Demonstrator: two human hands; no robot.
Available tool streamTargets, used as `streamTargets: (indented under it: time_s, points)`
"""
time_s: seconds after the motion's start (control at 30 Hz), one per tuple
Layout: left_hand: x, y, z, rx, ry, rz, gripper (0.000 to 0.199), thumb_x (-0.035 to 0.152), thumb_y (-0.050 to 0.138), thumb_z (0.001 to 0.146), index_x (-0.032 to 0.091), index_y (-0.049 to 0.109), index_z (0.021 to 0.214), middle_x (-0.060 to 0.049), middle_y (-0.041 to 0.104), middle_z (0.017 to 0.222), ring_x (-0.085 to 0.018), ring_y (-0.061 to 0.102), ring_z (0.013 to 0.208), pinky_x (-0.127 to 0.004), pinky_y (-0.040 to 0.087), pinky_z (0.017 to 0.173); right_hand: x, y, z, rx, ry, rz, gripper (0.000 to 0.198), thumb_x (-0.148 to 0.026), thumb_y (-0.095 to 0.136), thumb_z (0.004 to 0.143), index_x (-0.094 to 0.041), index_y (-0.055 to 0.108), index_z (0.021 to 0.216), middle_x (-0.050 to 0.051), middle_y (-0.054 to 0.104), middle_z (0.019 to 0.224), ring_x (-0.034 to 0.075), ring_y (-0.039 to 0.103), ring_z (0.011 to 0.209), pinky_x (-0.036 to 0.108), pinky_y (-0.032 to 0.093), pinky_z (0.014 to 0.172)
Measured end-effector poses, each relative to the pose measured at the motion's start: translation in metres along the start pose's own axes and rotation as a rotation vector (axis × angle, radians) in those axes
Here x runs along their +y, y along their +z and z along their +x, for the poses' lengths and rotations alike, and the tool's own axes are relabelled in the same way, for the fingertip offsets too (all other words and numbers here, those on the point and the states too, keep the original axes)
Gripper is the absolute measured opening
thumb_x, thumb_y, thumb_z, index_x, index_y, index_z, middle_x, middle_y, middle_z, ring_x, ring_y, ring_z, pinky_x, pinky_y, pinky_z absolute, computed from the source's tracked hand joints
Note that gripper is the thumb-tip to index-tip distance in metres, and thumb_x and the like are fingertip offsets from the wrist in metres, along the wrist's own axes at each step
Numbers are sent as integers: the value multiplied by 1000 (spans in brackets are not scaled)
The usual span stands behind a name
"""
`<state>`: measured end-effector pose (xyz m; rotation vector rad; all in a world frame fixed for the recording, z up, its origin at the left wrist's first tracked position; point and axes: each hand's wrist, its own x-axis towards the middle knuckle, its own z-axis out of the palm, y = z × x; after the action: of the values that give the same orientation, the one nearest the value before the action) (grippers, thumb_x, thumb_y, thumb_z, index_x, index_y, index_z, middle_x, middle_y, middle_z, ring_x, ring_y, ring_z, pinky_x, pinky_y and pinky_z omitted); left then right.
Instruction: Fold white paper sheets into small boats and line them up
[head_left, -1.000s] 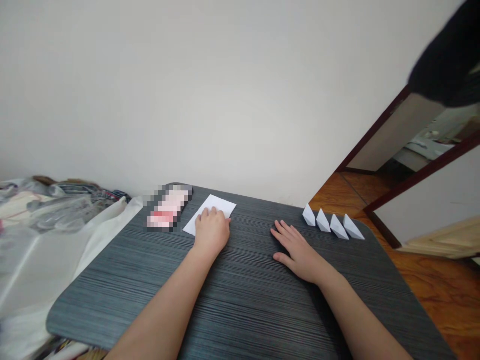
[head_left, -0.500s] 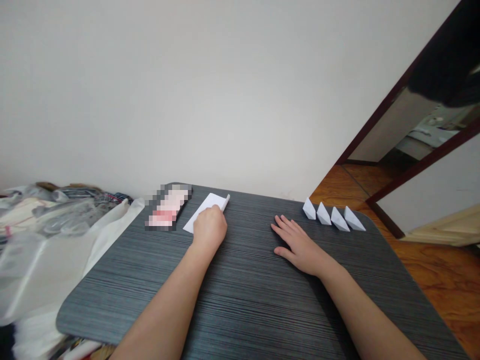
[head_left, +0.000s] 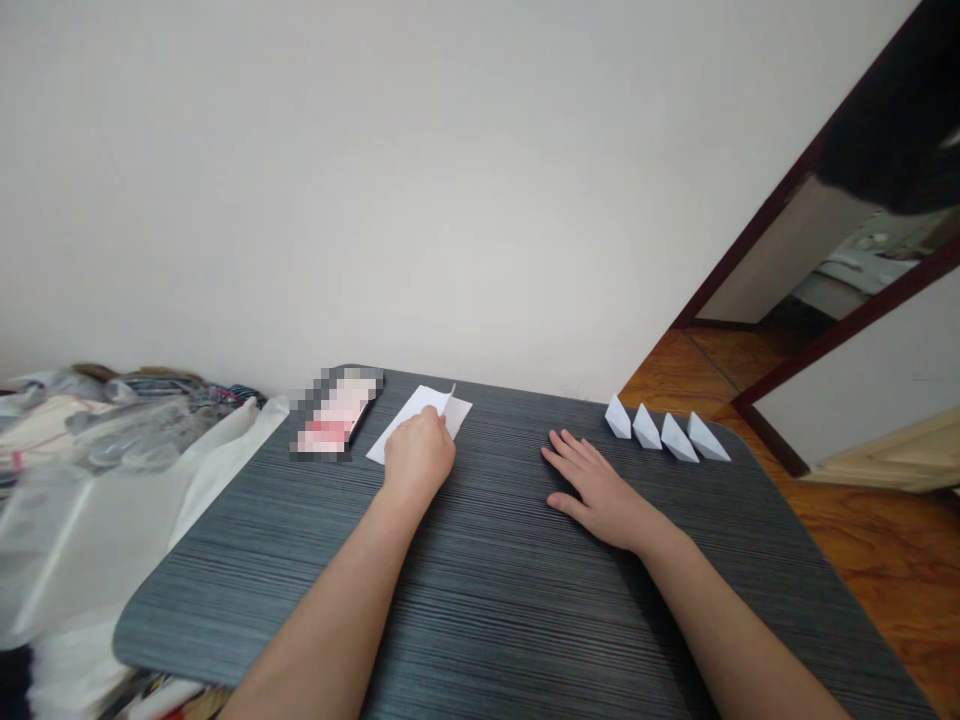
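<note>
My left hand (head_left: 420, 455) is closed over the near part of white paper sheets (head_left: 411, 409) on the table, pinching the raised edge of the upper one. Its fingertips are hidden behind the hand. Another white layer shows beneath the lifted edge, out to the right. My right hand (head_left: 589, 485) lies palm down on the dark tabletop with its fingers spread, holding nothing. Just beyond it and to its right, several small folded white paper shapes (head_left: 679, 440) stand in a slanting row.
Left of the paper is a flat, dark-edged rectangular item (head_left: 337, 415), blurred by pixelation. The dark grained table (head_left: 495, 600) meets a plain wall (head_left: 465, 200) at the back. Clear plastic bags and cloth (head_left: 135, 440) are heaped at the left. A doorway opens at the right.
The upper sheet's right edge has lifted and shifted slightly left in my left hand, uncovering more of the white layer under it. My right hand has stayed in place.
</note>
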<state>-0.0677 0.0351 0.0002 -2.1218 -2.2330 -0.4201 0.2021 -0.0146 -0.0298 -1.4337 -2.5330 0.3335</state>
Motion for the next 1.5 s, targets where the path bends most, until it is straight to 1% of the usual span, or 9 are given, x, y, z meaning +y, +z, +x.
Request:
streamTargets:
  time_s: [0.13,0.27,0.43,0.53,0.67,0.77,1.0,1.2,1.5]
  points:
    - [2,-10,-2,124,-6,-124,32,31,25,92,14,52,94,-14,63,79,-29,61,76,-36,41,64,0,0,0,-3,5,1,62,-48,46,86,-24,29,141,6,18,149,25,12,137,48,15,110]
    - [10,-11,-10,167,62,-511,26,34,26,92,18,45,99,-7,61,81,-22,60,73,-31,41,64,3,1,1,9,2,30,62,-47,48,85,-23,31,140,7,22,149,26,14,137,49,15,110]
    - [29,10,-19,-189,71,-1081,22,38,27,92,21,40,97,0,57,70,-13,52,55,-24,41,51,3,-2,1,182,50,241,49,-36,42,89,-18,39,135,11,42,138,25,33,130,45,27,106]
    - [38,18,-23,-358,84,-1201,22,41,31,90,22,40,95,2,53,68,-11,48,51,-22,37,45,-4,-6,1,270,112,450,32,-33,41,89,-19,54,115,9,61,112,23,56,101,37,44,88]
    - [44,18,-25,-458,136,-1241,23,43,36,88,21,42,93,2,54,66,-12,50,52,-21,36,46,-11,-6,0,376,285,671,17,-34,46,87,-18,54,87,1,61,73,15,55,63,26,44,59]
    - [46,16,-25,-516,160,-1256,28,42,42,86,19,44,102,1,58,66,-14,53,54,-22,37,47,-10,-3,0,390,303,819,14,-32,49,86,-18,51,84,-4,52,59,10,46,50,21,36,47]
    - [45,16,-24,-552,162,-1236,38,41,45,84,20,44,115,1,57,61,-15,52,48,-22,37,43,-2,1,0,325,317,1081,18,-32,50,86,-20,48,100,-3,56,62,8,45,45,19,35,43]
    - [45,15,-25,-582,164,-1280,39,41,44,86,22,43,120,3,54,59,-13,48,45,-21,37,39,-1,0,-1,318,264,1129,22,-30,52,86,-20,49,105,-2,57,65,10,49,48,22,40,46]
    - [44,13,-26,-597,218,-1270,32,41,42,87,20,49,110,5,49,55,-10,44,41,-19,33,37,-1,-1,-4,306,243,1096,16,-28,49,87,-19,51,100,-2,58,65,10,50,48,23,41,46]
